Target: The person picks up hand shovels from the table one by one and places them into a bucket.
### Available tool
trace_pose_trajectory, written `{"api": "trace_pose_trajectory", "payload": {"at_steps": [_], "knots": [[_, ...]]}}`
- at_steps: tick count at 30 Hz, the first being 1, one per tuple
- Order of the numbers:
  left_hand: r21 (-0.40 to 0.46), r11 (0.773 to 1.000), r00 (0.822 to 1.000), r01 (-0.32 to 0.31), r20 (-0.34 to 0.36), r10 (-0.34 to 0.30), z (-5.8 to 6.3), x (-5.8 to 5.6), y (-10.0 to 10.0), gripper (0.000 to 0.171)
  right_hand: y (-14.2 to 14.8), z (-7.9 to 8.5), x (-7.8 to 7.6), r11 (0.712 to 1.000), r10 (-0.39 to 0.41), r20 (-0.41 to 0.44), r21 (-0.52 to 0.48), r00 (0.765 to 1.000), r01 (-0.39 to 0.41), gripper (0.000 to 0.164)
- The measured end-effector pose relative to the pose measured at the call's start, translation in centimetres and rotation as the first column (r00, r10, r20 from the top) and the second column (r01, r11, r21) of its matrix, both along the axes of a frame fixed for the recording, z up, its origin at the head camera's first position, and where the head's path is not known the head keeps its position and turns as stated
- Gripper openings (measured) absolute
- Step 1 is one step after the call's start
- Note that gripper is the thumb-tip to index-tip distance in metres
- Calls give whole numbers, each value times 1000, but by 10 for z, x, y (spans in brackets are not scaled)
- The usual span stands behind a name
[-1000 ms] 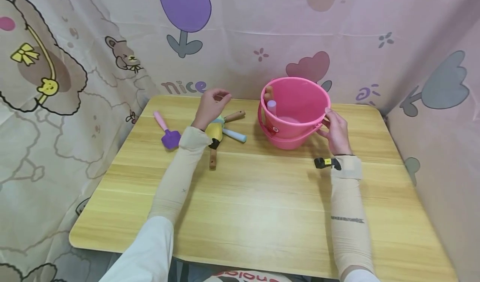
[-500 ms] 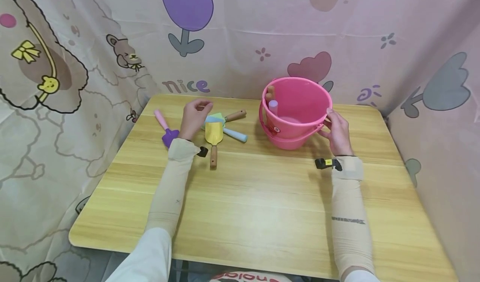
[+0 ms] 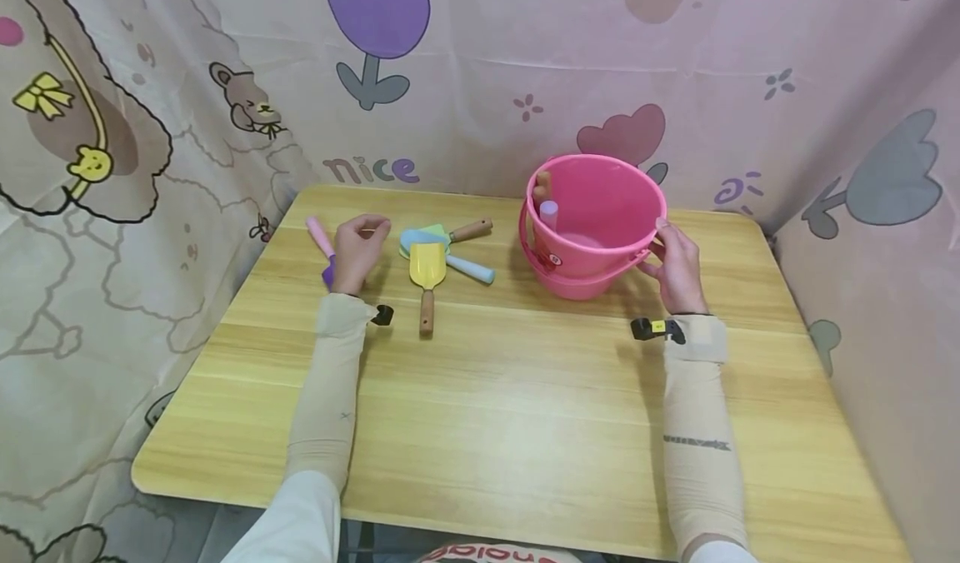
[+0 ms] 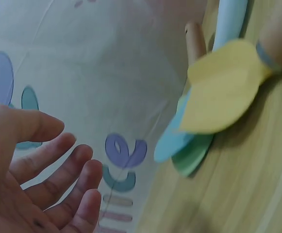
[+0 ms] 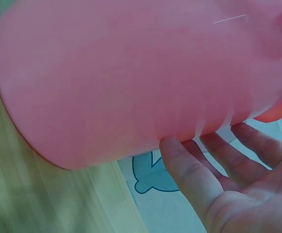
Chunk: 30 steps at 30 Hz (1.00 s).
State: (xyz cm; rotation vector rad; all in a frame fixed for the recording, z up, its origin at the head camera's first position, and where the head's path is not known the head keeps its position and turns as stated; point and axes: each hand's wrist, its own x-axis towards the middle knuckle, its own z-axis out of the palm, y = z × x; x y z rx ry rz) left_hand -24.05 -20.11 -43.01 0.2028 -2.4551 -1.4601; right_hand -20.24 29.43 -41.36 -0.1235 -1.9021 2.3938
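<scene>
My left hand (image 3: 358,253) hovers over the table's left side, loosely curled and holding nothing. It partly covers a toy shovel (image 3: 320,235) with a pink handle and purple blade. To its right lies a yellow shovel (image 3: 427,265) with a wooden handle, its blade overlapping a light-blue tool (image 3: 470,269) and a green tool with a wooden handle (image 3: 472,230). In the right wrist view, the fingertips of my right hand (image 5: 247,179) touch the outer side of a pink bucket (image 5: 121,82). Inside the bucket, a lilac handle (image 3: 548,213) and a brown wooden one (image 3: 542,186) lean left.
Bare wooden tabletop (image 3: 510,405) stretches in front of the tools and bucket. A patterned curtain (image 3: 480,88) rises behind the table's back edge and along both sides. A small black camera (image 3: 652,328) is strapped at my right wrist.
My left hand has moved left and toward me, from above the yellow shovel to the purple one, uncovering the yellow, blue and green tools. The right hand stays at the bucket.
</scene>
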Motion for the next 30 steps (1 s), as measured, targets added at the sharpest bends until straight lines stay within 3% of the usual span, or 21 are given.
{"api": "trace_pose_trajectory", "payload": {"at_steps": [7, 13, 26, 30], "knots": [[2, 998, 998, -64, -14, 64, -4, -3, -26, 33, -2, -3, 1, 999, -15, -13, -39, 1000, 14, 55], [24, 991, 991, -128, 45, 127, -12, -2, -48, 34, -5, -2, 2, 999, -10, -20, -43, 1000, 9, 54], [35, 973, 971, -228, 80, 224, -15, 0, -75, 33, -6, -1, 2, 998, -29, -4, -52, 1000, 29, 54], [74, 964, 963, -256, 106, 248, -18, 0, -83, 34, -6, -1, 2, 998, -28, -7, -53, 1000, 27, 54]]}}
